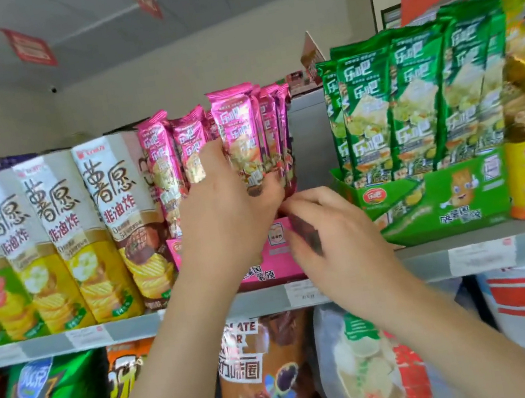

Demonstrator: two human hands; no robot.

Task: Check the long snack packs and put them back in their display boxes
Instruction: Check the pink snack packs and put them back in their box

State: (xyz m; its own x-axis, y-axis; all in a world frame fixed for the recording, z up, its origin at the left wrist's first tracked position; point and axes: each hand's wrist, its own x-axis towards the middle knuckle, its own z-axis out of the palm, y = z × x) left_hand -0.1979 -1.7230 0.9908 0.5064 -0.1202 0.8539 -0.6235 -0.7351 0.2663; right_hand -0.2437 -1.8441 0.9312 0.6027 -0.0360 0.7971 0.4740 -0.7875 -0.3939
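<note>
Presently, step in hand: by the look of it, returning a checked pack to the pink box. The next move calls for guiding the pack's foot behind the box's front wall and lowering it straight, without buckling its neighbours.

Shelf (437, 256), top tier: carries all the items below, with price labels along its front edge.

Green display box (429, 205), right of centre: well filled with long green packs (417, 96), upright in close rows and leaning slightly. Judged done or not yet due.

Pink display box (281, 254), centre, well apart from the green one: holds long pink packs (159, 153) standing upright, unevenly seated, several riding high at the right.

Left hand (223, 219): fingers curled round the lower part of the raised pink pack (239, 133), thumb on its face. The pack stands upright, its foot just above the box's front wall.

Right hand (332, 232): fingers bunched at the box's upper front edge, close under the left hand. Blur hides whether they pinch the pack's foot, the rim, or nothing.
</note>
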